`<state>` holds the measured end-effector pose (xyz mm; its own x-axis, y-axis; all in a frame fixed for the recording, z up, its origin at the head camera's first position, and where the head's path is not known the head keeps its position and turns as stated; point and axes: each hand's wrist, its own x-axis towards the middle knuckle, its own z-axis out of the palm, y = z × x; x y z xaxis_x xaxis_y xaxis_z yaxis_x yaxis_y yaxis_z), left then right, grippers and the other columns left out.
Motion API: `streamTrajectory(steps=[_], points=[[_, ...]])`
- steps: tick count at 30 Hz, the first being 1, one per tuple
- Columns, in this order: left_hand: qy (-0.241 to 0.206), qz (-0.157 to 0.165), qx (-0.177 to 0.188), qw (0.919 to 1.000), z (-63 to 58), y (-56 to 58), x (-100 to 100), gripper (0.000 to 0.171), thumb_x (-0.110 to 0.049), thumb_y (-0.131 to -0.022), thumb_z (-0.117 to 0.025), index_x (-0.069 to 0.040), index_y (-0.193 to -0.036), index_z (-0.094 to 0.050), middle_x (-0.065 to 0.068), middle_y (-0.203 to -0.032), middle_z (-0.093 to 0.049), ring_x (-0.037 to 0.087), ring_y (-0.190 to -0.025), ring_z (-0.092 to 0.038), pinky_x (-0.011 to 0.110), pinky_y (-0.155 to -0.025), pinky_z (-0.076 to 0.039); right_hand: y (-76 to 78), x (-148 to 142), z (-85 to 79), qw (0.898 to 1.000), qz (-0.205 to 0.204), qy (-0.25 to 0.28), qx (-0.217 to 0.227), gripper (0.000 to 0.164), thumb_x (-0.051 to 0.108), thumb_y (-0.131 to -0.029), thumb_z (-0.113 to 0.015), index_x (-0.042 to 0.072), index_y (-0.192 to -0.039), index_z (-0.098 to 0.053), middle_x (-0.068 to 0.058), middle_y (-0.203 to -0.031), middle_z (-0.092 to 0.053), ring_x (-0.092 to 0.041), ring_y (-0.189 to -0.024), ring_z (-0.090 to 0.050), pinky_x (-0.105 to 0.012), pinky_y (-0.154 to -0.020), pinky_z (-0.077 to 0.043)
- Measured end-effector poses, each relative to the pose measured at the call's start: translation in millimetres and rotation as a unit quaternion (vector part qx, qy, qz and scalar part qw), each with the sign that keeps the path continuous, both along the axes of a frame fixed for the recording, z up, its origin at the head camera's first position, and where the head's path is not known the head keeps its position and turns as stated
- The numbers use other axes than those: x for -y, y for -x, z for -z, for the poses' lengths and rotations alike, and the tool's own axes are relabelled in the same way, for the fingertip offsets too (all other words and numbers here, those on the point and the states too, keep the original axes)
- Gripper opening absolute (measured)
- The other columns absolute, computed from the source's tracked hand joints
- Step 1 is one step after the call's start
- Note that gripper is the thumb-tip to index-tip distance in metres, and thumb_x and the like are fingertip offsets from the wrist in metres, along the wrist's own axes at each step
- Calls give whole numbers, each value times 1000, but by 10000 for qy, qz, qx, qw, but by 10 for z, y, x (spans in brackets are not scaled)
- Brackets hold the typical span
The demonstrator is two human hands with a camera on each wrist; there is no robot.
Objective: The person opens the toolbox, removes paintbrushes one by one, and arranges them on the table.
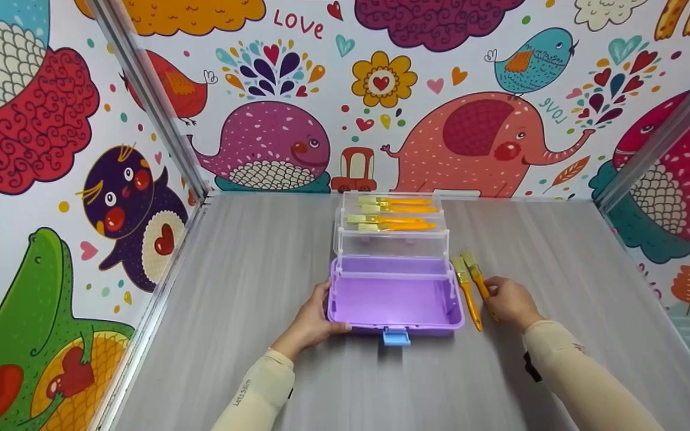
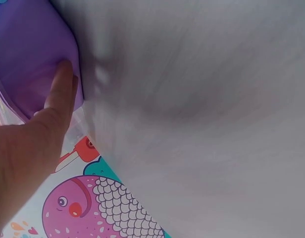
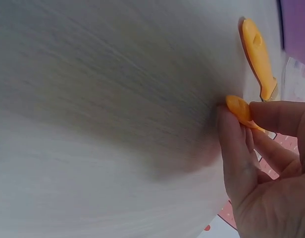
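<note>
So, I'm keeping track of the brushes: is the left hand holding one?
No, the left hand holds the purple box at its near left corner.

Grey table (image 1: pixel 249 257) under box (image 1: pixel 393 299), brush (image 1: pixel 468 294)

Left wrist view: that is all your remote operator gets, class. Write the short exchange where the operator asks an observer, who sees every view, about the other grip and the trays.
Operator: In my left wrist view I have the purple box and the left grip touching it. What is the right grip doing?
Observer: It pinches an orange-handled brush beside the box.
Operator: Do the clear trays hold anything?
Observer: Yes, the head view shows more brushes lying in the part farther back.
</note>
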<state>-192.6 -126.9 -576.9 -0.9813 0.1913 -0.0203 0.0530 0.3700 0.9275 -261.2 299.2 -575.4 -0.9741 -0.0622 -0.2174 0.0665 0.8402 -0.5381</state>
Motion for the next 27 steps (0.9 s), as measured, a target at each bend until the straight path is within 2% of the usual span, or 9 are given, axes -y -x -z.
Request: streamTrajectory(steps=[4,11,20,27], points=[[-70,36,-12,10000,-8,-3,-8,103,0,-64,-89,6,-148,-29,31,-146,-43,42,-132,-44,52,-113,-28,-10,-11,4,10000,0,-75,-23,42,5,-84,-64,-8,-124,-62,-25,-107,-67,-30,-87,-61,-45,-74,-55],[-59,31,-38,10000,-8,0,-3,103,1,-64,-89,6,-148,-29,31,-145,-44,42,-131,-45,52,-113,-28,-22,-24,-7,9999,-13,-95,-121,41,7,-84,-67,-10,-121,-62,-24,-103,-67,-29,-83,-61,-47,-74,-54],[7,27,58,10000,-1,-3,3,104,-2,-65,-89,4,-149,-28,29,-146,-44,40,-131,-45,51,-112,-30,-58,-19,-13,9997,74,-41,-208,38,6,-83,-67,-10,-116,-63,-12,-89,-69,-18,-64,-61,-33,-58,-51],[-42,9,72,10000,-3,-4,-2,104,0,-65,-89,4,-149,-28,29,-146,-43,40,-131,-46,52,-112,-29,-48,-42,5,9998,170,36,-102,40,7,-81,-66,-10,-118,-62,-13,-90,-68,-20,-67,-60,-33,-58,-51]])
